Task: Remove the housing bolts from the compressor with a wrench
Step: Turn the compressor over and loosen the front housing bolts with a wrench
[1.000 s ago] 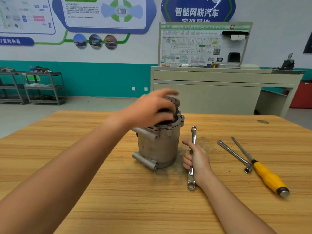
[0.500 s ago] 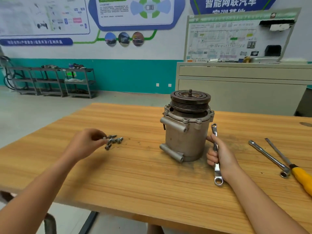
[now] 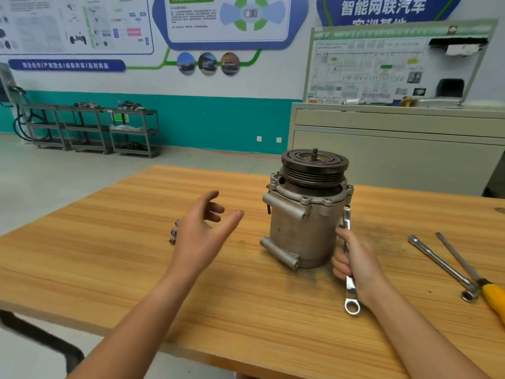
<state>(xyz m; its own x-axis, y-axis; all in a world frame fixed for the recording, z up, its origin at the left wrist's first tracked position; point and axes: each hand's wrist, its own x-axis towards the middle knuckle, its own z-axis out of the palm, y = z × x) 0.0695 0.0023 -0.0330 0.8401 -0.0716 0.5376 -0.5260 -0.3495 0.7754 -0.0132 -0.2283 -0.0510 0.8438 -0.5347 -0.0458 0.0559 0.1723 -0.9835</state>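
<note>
The grey metal compressor (image 3: 300, 225) stands upright on the wooden table (image 3: 136, 263), its dark grooved pulley on top. My right hand (image 3: 355, 265) grips a silver ring wrench (image 3: 350, 294) just right of the compressor's base; the wrench stands tilted, its upper end near the housing flange. My left hand (image 3: 203, 231) hovers above the table left of the compressor, fingers spread and holding nothing. A small heap of removed bolts (image 3: 173, 233) lies on the table, mostly hidden behind that hand.
A long socket wrench (image 3: 440, 265) and a yellow-handled screwdriver (image 3: 492, 295) lie at the table's right. A beige cabinet (image 3: 396, 149) with a wiring board stands behind the table. Metal shelving (image 3: 90, 127) lines the far wall on the left.
My left hand carried a bolt from the compressor's top to the bolt heap on the left, let it go, and now lifts away open toward the compressor. The right hand kept holding the wrench.
</note>
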